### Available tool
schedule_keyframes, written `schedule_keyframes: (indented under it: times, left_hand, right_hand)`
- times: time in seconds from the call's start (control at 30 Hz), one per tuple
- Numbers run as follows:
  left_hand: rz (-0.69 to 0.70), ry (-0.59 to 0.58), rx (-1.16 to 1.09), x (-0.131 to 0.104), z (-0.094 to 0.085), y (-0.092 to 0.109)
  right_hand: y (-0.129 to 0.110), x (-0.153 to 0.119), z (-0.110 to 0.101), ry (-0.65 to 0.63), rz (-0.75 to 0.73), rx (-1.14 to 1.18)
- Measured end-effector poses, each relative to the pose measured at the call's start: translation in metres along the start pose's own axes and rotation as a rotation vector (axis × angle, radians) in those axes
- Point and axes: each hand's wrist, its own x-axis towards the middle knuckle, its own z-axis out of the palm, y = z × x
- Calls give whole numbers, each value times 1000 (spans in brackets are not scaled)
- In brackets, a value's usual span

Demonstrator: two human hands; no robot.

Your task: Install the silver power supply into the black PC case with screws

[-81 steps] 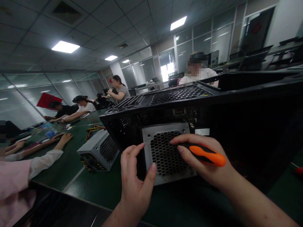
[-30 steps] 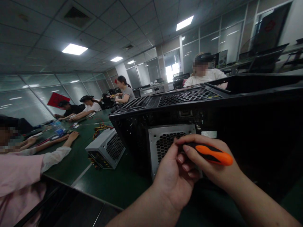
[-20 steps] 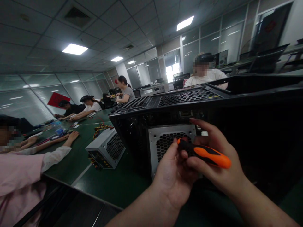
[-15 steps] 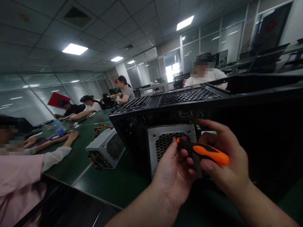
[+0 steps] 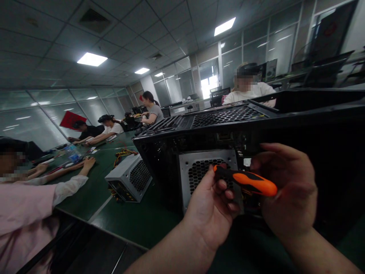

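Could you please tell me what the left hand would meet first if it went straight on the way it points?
Probably the silver honeycomb-vented panel at the black computer case, which shows behind the left hand, though depth is unclear here.

One computer case [image 5: 205, 127], two power supplies [image 5: 122, 171] [image 5: 186, 179], one orange-and-black screwdriver [image 5: 255, 183] and one green-topped table [image 5: 125, 224]; two bare hands of the wearer, one left hand [image 5: 209, 213] and one right hand [image 5: 293, 190], and five other people [image 5: 248, 89] in view; one plastic bottle [image 5: 73, 154], one red sheet [image 5: 72, 120], four lit ceiling panels [image 5: 92, 59] and two ceiling vents [image 5: 94, 20]; the chairs and the small items farther down the table are too dim to count
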Motion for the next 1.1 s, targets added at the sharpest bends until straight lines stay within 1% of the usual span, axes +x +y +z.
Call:
schedule_keyframes:
  times: [0.2,0.3,0.47,0.6,0.8,1.1]
  left_hand:
    - [10,-12,12,0,-1,1]
    - [12,-25,14,0,-2,1]
    - [15,-61,7,0,-4,1]
    - [25,-97,7,2,-6,0]
    - [17,-104,-18,3,-7,0]
    - [19,-98,-1,1,-5,0]
  right_hand:
    - [-2,1,3,11,112,88]
    - [-2,0,3,-4,141,95]
    - [0,0,3,-8,141,85]
    - [-1,-1,4,-40,134,78]
    - [-3,-2,3,-77,101,68]
    - [1,-5,7,-134,116,68]
